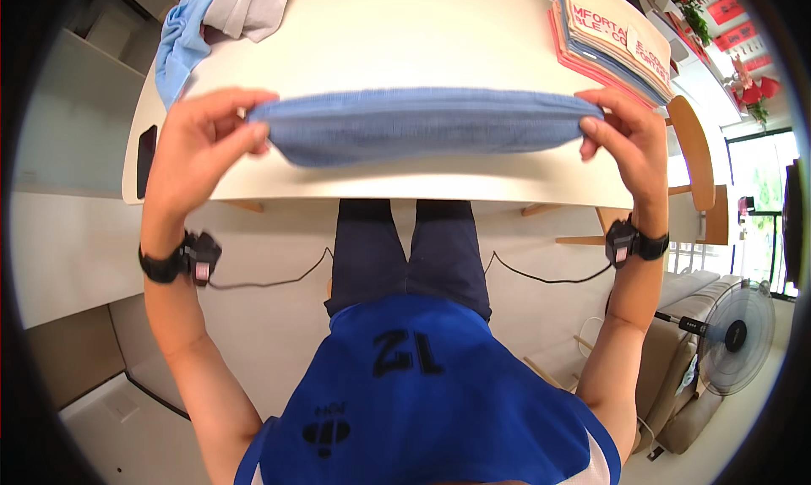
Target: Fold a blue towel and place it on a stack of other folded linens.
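Note:
A blue cloth garment (424, 124) is stretched sideways above the front part of the white table (412, 48). My left hand (212, 136) pinches its left end between thumb and fingers. At the opposite end, my right hand (624, 130) grips the other corner the same way. The cloth hangs in a long, narrow band with a slight sag along its lower edge, and it looks a little blurred. What kind of garment it is cannot be told.
Light blue clothing (184, 35) and a grey garment (250, 6) lie at the table's far left. A dark phone (146, 162) rests by the left edge. Folded clothes (614, 41) are stacked at far right, near a wooden chair (690, 152). A fan (735, 336) stands right.

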`<state>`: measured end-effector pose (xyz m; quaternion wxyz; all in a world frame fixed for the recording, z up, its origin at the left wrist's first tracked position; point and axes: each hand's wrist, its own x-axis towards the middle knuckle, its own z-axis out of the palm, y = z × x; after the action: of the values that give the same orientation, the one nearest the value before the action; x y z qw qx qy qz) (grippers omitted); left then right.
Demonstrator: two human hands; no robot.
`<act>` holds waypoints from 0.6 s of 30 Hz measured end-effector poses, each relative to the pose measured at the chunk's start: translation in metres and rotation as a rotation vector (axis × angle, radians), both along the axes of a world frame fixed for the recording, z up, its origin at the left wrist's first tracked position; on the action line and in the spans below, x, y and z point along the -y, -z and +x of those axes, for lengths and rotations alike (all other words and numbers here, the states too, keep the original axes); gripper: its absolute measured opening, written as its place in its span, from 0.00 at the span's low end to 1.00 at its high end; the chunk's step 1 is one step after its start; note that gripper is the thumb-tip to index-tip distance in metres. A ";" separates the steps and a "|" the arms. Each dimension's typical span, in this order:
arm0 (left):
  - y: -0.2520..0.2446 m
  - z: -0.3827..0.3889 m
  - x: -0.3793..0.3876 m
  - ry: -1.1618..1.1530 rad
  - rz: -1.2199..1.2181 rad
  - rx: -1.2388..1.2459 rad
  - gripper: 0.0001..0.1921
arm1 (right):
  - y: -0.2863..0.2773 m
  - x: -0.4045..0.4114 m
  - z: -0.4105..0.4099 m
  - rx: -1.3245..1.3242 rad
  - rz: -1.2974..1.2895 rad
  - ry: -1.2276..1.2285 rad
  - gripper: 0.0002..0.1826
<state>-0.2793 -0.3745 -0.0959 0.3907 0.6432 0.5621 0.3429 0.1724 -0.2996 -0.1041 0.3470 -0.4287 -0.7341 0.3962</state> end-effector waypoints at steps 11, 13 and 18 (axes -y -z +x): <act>0.095 0.010 -0.001 -0.037 0.785 -0.681 0.15 | 0.087 0.012 -0.016 0.322 0.757 0.074 0.15; 0.121 0.014 0.002 0.010 0.768 -0.728 0.13 | 0.111 0.016 -0.024 0.346 0.711 -0.024 0.14; 0.144 0.013 0.010 0.028 0.629 -0.756 0.12 | 0.133 0.026 -0.023 0.504 0.684 -0.070 0.11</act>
<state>-0.2662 -0.3846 -0.2397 -0.0494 0.8170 0.5251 0.2332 0.1493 -0.3255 -0.2367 0.2654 -0.3471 -0.8992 0.0245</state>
